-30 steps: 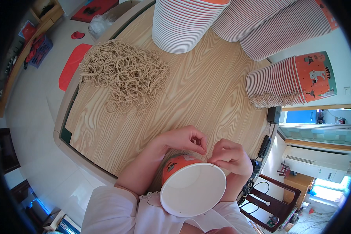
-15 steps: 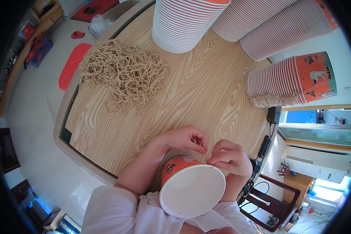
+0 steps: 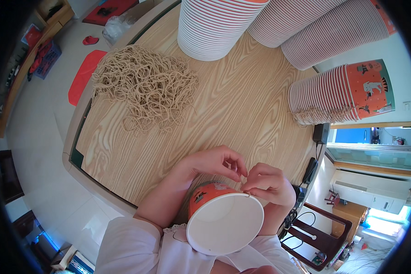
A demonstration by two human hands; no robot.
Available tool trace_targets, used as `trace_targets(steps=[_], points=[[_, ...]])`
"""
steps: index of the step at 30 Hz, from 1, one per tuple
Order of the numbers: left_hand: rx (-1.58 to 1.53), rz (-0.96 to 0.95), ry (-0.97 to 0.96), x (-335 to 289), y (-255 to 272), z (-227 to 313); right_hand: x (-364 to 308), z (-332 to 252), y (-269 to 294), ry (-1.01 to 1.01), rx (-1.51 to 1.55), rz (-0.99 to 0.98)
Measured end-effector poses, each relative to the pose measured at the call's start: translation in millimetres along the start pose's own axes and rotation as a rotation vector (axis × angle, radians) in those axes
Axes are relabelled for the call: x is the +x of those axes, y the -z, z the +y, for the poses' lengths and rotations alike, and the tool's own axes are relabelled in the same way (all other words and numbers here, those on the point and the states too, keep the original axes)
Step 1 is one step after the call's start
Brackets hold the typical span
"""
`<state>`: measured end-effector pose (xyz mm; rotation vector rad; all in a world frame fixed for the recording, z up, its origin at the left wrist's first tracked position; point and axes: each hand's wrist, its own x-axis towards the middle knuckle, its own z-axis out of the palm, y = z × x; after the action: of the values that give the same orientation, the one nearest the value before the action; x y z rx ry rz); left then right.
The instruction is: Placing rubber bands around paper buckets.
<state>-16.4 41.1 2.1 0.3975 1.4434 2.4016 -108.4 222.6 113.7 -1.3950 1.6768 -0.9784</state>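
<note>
A paper bucket (image 3: 226,223), orange outside and white inside, lies tilted against my body with its open mouth toward me. A short piece of tan cord (image 3: 246,195) shows at the rim's upper right edge. My right hand (image 3: 270,183) pinches the cord just above that rim. The fingers of my left hand (image 3: 221,163) are closed in a pinch beside the right fingertips. The thin cord between the two hands is mostly hidden by the fingers. Neither palm grips the bucket.
A loose heap of tan cords (image 3: 146,82) lies at the table's left. Tall nested bucket stacks (image 3: 219,29) stand at the back. A shorter stack (image 3: 322,98) lies at the right, cords along its rims. Black adapters (image 3: 321,134) and cables sit by the right edge.
My left fingertips have shifted slightly right, closer to the right hand. The right hand and the bucket have barely moved.
</note>
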Motion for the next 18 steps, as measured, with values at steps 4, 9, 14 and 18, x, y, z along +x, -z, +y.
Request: trace_targets(steps=[4, 9, 14, 18], points=[[-0.064, -0.002, -0.05, -1.6, 1.0, -7.9, -0.2, 0.9, -0.5, 0.026, 0.013, -0.017], [0.024, -0.013, 0.038, -0.7, 0.2, 0.0, -0.9, 0.1, -0.4, 0.052, 0.003, -0.014], [0.008, -0.054, -0.024, -1.7, 1.3, -10.4, 3.1, -0.4, -5.3, -0.066, -0.097, 0.034], [0.098, -0.095, 0.064, 0.2, -0.7, 2.3, 1.8, -0.4, -4.3, -0.069, -0.08, 0.016]])
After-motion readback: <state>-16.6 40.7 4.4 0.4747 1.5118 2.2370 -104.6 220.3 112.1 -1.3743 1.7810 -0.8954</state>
